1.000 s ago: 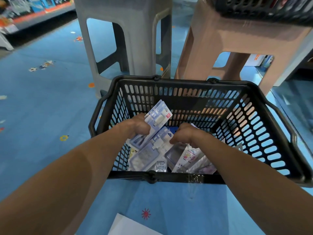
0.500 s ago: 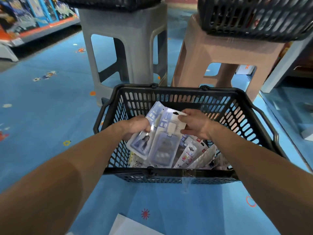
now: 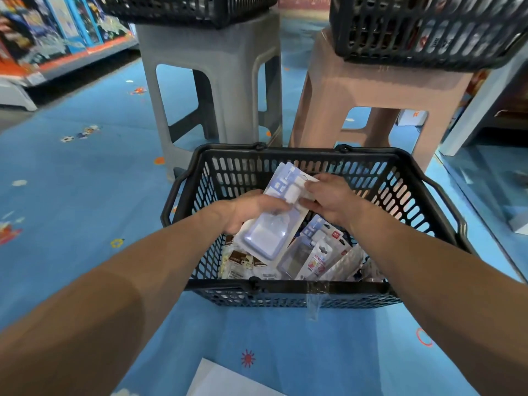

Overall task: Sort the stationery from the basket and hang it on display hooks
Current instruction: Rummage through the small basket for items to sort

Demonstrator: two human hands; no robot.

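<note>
Honestly, nothing here reads cleanly. The blister pack pinched between the left hand and right hand has pale blue print on its card, all blur. Just below the grip, a small red tag has white marks I can't make out. Down-left of the grip, the brown labels carry tiny white lettering that's illegible. Far beyond the grip, a white box shows an unclear orange mark.
</note>
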